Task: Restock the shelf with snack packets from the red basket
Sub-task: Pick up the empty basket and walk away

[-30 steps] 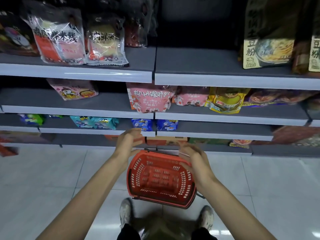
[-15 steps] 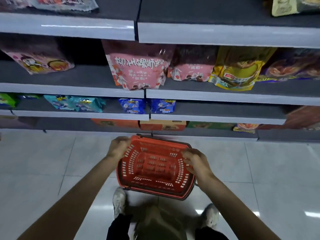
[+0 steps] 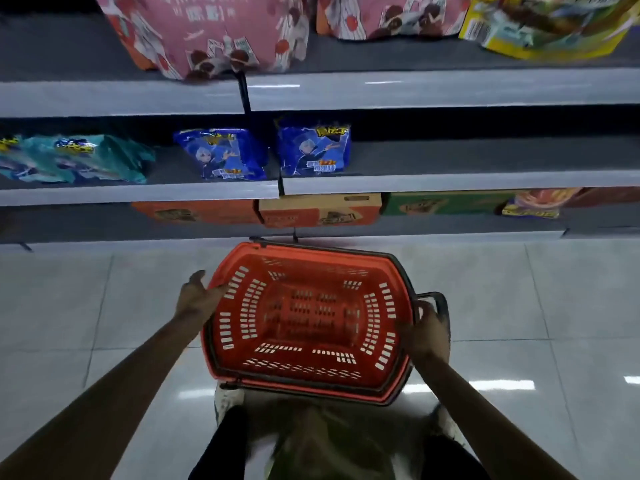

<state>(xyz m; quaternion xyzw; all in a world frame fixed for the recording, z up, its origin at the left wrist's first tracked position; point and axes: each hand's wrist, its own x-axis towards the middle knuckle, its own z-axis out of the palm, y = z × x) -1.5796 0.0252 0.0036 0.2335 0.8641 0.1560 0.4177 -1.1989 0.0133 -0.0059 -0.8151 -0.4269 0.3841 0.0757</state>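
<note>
1. Red basket (image 3: 311,320): hard plastic, slotted mesh walls and floor, rounded rectangle with dark rim; sits low centre of view, above the floor in front of the shelf; no packets seen inside it.
2. Left hand (image 3: 195,299) at the basket's 9 o'clock: palm against the side wall, fingers spread loosely, thumb up, not clamped around anything.
3. Right hand (image 3: 424,332) at the basket's 3 o'clock: fingers curled on the rim by the black handle (image 3: 438,301); grip detail blurred.
4. Shelf (image 3: 450,180) at 12 o'clock from the basket: grey boards, pale glossy front edges, several tiers.
5. Middle tier: two blue snack packets (image 3: 225,154), crinkly shiny foil, upright; teal packets (image 3: 79,157) lying at 9 o'clock from them.
6. Top tier: pink printed bags (image 3: 214,32), yellow bag (image 3: 547,26) at 3 o'clock.
7. Bottom tier: orange cartons (image 3: 318,211), green carton (image 3: 446,202).
8. Floor (image 3: 69,323): pale glossy tiles, light glare; shoes (image 3: 228,400) at the basket's 6 o'clock.
</note>
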